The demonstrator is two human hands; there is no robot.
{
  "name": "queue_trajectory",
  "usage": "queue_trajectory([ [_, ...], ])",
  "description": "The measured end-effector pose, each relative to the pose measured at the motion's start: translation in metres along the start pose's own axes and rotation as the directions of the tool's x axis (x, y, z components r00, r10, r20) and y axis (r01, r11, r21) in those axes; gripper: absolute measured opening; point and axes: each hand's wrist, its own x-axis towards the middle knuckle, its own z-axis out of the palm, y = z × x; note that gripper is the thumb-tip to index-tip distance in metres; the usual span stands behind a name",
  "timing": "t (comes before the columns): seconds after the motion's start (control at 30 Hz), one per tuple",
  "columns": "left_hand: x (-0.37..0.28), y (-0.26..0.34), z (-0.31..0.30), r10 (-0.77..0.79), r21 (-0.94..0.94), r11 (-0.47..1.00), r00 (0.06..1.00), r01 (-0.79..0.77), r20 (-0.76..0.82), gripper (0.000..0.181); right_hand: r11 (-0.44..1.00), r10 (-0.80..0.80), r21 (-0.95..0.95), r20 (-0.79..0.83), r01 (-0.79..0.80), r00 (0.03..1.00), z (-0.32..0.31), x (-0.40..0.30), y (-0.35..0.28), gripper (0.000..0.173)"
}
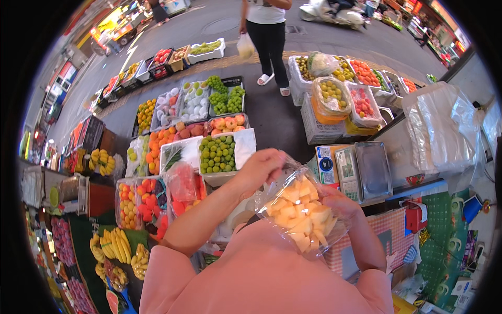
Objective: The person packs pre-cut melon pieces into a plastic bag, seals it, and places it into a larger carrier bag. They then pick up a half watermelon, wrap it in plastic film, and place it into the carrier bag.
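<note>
A clear plastic bag (270,196) of cut orange melon chunks (300,216) is held up in front of my chest. My left hand (262,168) grips the gathered upper part of the bag, its fingertips partly blurred. On the other side, my right hand (341,202) holds the bag near its upper edge, with the fingers partly behind the plastic. Just beyond the bag stand a weighing scale (348,170) with a metal pan (373,170) and a board bearing printed codes (326,165). Green round fruit (217,154) fills a white box (219,178) beyond my left hand.
Fruit crates cover the left, with bananas (117,245) low down. At the right, clear plastic bags (439,125) hang beside stacked crates (321,125). Ahead stands a person (268,39) carrying a white bag (245,46). A scooter (333,15) is on the street behind.
</note>
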Motion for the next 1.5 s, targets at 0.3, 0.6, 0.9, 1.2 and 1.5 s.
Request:
queue_trajectory([
  [0.3,0.036,-0.069,-0.039,-0.109,-0.185,0.978,0.992,0.096,-0.059,0.026,0.999,-0.025,-0.024,-0.066,0.023,0.998,-0.006,0.028,0.003,0.082],
  [0.6,0.033,-0.115,-0.032,-0.251,-0.548,0.57,0.766,0.611,0.592,0.039,0.998,0.023,0.055,-0.135,-0.016,0.991,0.013,0.039,0.005,0.081],
  [0.9,0.012,-0.024,-0.014,-0.162,-0.235,0.929,0.883,0.287,0.44,0.049,0.999,0.031,0.039,-0.077,-0.028,0.997,0.009,0.04,0.015,0.075],
  [1.2,-0.001,-0.053,-0.011,0.191,-0.636,0.762,0.981,-0.122,0.041,0.06,0.959,-0.226,0.139,-0.14,0.245,0.964,0.025,0.029,0.018,0.066],
  [1.5,0.045,-0.015,-0.037,-0.022,-0.566,0.814,0.981,0.13,0.194,0.054,0.848,-0.439,0.214,-0.232,0.486,0.868,0.011,0.085,0.026,0.064],
])
